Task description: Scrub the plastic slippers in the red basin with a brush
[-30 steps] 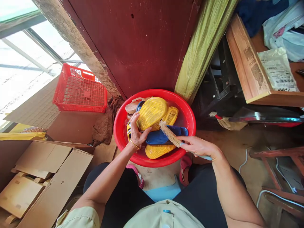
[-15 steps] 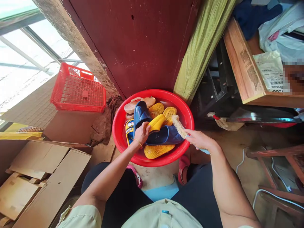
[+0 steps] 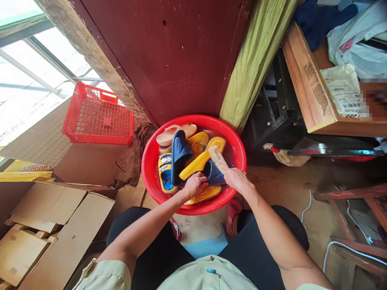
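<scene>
A red plastic basin (image 3: 148,183) holds water and several slippers. Low in the basin, my left hand (image 3: 196,183) has its fingers curled over the heel end of a dark blue slipper (image 3: 217,175). My right hand (image 3: 240,179) is closed around the handle of a scrubbing brush (image 3: 218,158), whose pale bristles hang over the blue slipper and beside the yellow one. A yellow slipper (image 3: 196,164) lies slanted just above my left hand. Another blue slipper (image 3: 180,155) leans upright to its left. A blue-and-yellow slipper (image 3: 166,173) and a beige one (image 3: 169,137) lie along the left side.
Behind the basin stands a dark red panel (image 3: 169,60) with a green curtain (image 3: 248,72) beside it. A red crate (image 3: 99,121) and cardboard boxes (image 3: 51,201) are on the left. To the right are a wooden drawer (image 3: 317,76) and a wooden stool (image 3: 353,197).
My left hand has let go of the yellow slipper, which now lies lower left, and has moved down right to the dark blue slipper. The brush has moved left over the basin.
</scene>
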